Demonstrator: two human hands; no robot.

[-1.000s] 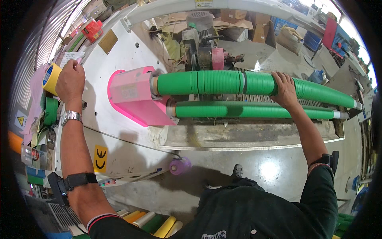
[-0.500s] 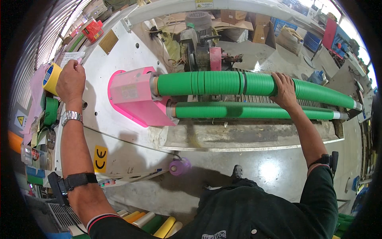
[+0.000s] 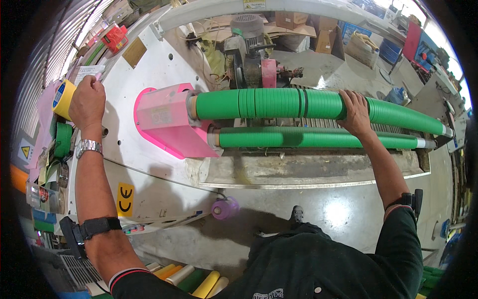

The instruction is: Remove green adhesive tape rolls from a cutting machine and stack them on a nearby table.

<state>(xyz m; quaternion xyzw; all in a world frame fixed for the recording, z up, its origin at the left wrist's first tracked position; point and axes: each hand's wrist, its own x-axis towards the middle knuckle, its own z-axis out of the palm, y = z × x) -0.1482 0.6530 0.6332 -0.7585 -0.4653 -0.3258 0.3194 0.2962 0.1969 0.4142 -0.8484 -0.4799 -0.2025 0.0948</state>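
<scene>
Two long, side-by-side shafts run to the right from a pink machine housing [image 3: 172,119]. The upper shaft carries a row of green tape rolls [image 3: 271,103], with narrow dark gaps between some of them. A second green row [image 3: 294,138] lies on the lower shaft. My right hand [image 3: 355,112] curls over the upper rolls, fingers on top and thumb on the near side. My left hand [image 3: 88,104] is closed beside a yellow tape roll [image 3: 63,99] on the machine's left end. A bit of pink shows beyond its fingers; what they hold is hidden.
The white machine body [image 3: 149,65] fills the left side. A red tub [image 3: 114,38] stands at its far end. A metal tray [image 3: 298,169] runs below the shafts, with a motor [image 3: 248,27] behind. A purple bottle [image 3: 225,208] is near the machine's front edge.
Both hands stay almost where they were. Around the dark gaps left of my right hand, the upper green rolls look very slightly shifted.
</scene>
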